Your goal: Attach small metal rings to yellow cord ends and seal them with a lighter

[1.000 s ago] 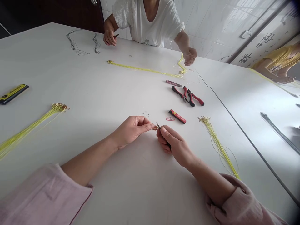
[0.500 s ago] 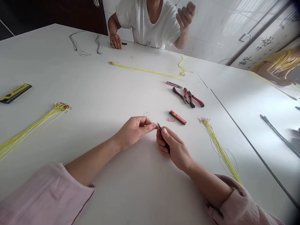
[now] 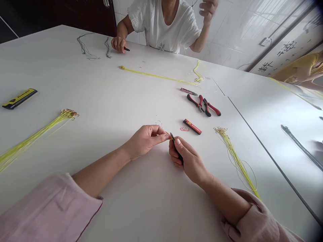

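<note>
Over the near middle of the white table, my left hand is closed in a pinch. Between its fingertips is a thin fishing line, mostly hidden, with a tiny yellow-gold bit showing at the end. My right hand wraps round a pair of black thread snips, thumb on top. The pointed tips of the snips meet that yellow bit right beside the left fingertips. To the right lies a bundle of yellow fishing lines with golden hooks at its far end. Another yellow bundle lies to the left.
Beyond my hands lie a red lighter case, two red-and-black pliers and red snips. A yellow-black case is far left. Across the table sits a person in white; another in yellow is at right.
My hands hold nearly the same pose at the snips' tips. Across the table, the person in white has raised one hand and shifted the other slightly left. The view has shifted slightly.
</note>
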### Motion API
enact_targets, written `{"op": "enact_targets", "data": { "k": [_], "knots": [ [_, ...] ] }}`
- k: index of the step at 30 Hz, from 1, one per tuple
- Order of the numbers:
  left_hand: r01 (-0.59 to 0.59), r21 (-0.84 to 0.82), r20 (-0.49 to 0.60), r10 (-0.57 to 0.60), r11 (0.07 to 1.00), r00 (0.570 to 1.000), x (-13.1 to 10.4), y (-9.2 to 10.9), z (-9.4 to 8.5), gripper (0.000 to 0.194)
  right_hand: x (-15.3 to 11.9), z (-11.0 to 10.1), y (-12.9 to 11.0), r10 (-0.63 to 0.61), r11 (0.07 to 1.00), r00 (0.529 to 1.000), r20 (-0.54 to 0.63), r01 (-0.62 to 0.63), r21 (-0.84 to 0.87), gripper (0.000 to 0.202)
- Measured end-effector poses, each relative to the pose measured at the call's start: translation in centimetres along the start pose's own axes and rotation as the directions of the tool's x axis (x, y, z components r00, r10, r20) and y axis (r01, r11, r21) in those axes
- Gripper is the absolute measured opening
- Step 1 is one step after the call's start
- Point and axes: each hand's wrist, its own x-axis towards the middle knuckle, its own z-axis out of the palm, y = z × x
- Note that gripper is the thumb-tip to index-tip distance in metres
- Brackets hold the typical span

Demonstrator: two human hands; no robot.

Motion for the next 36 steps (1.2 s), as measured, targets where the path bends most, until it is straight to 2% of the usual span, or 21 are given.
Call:
{"op": "enact_targets", "data": {
  "k": [36],
  "knots": [
    [0.006,-0.019,0.008,-0.006,1.000,1.000,-0.06,0.30,0.02,0.030,0.02,-0.23,0.08,0.020,1.000,1.000,0.004,-0.020,0.013,0.037]
  ]
}}
